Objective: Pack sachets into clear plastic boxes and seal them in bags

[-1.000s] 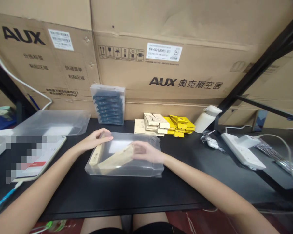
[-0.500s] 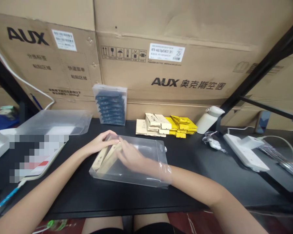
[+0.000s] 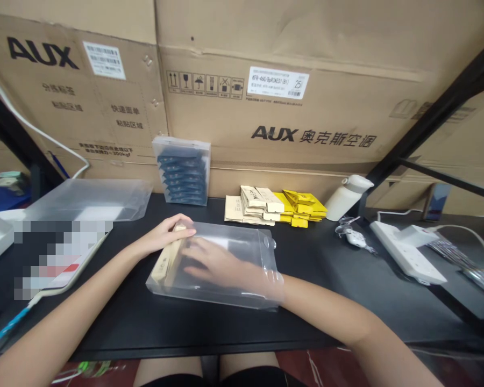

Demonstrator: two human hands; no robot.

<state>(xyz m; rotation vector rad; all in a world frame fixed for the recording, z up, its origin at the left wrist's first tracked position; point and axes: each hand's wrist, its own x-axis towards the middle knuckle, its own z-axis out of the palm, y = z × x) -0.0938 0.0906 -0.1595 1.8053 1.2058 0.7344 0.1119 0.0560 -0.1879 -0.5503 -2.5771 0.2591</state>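
Note:
A clear plastic box (image 3: 234,295) lies on its side on the black table, its open end toward the right. At its left end stand beige paper packets (image 3: 161,264), on edge against the end wall. My left hand (image 3: 170,234) grips the far left corner of the box, thumb on the upper side and fingers over the end. Inside the box is my right hand (image 3: 213,262), its forearm passing through the open end. Its fingers are apart and stretched toward the packets, seen through the plastic; I cannot tell whether the fingertips touch them.
Behind stand a clear box of dark blue packets (image 3: 183,174), stacked beige packets (image 3: 252,207) and yellow packets (image 3: 302,207). A white bottle (image 3: 349,196), earphone case (image 3: 355,237) and power strip (image 3: 407,255) are right. Flat clear plastic (image 3: 125,196) and a cabled tablet (image 3: 70,269) lie left.
My right hand has drawn back to the right from the packets, its fingers opening. The tilted packet now rests closer against the left end. My left hand stays on the corner.

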